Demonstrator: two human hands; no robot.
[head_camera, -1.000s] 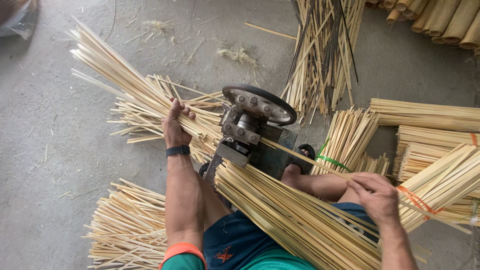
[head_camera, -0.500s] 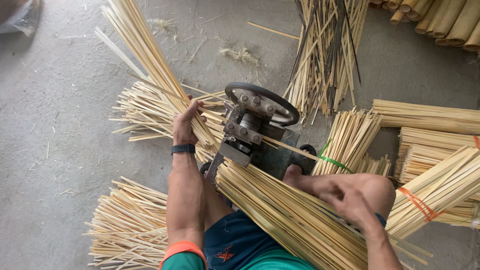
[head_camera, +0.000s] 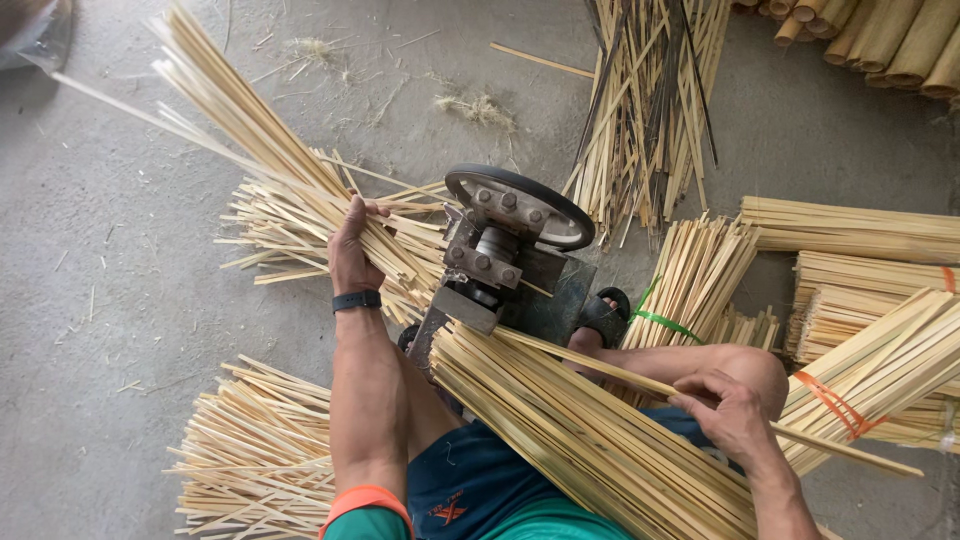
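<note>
My left hand (head_camera: 352, 250) grips a bunch of split bamboo strips (head_camera: 250, 130) that fan up and to the left from the output side of a small metal splitting machine (head_camera: 500, 250) with a black wheel. Resting near my knee, my right hand (head_camera: 730, 415) pinches a single long bamboo strip (head_camera: 620, 372) that runs toward the machine's inlet. A thick bundle of long strips (head_camera: 580, 430) lies across my lap, pointing at the machine.
Piles of short cut strips lie on the concrete floor at lower left (head_camera: 250, 460) and behind the machine (head_camera: 290, 215). Tied bundles (head_camera: 880, 380) are stacked at right, darker strips (head_camera: 650, 110) at top, bamboo poles (head_camera: 880, 40) in the top right corner.
My left hand has gathered the strips at the machine's output and swung them upward to the left. My right hand has shifted along the single strip by my knee.
</note>
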